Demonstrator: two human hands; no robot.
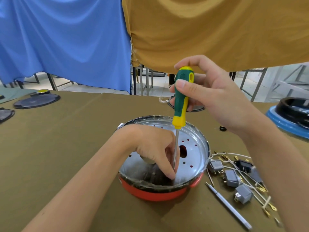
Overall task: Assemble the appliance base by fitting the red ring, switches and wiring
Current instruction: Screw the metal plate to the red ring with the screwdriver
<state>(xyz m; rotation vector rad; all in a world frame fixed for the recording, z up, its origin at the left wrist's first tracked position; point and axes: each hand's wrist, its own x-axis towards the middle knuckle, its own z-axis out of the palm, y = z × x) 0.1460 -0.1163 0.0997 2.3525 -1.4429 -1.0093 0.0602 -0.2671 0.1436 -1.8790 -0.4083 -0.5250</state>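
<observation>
The appliance base is a shiny metal pan with holes, wrapped in clear film, sitting in the red ring at the table's middle. My right hand grips the green and yellow handle of a screwdriver held upright, its shaft reaching down into the pan. My left hand is inside the pan, fingers pinched around the lower shaft near the tip. Whatever the tip touches is hidden by my fingers. Grey switches and white wiring with brass terminals lie loose to the right.
A slim metal pen-like tool lies at the front right. A black part on a blue plate sits at the far right. Dark flat lids rest at the far left. Blue and ochre cloths hang behind the table.
</observation>
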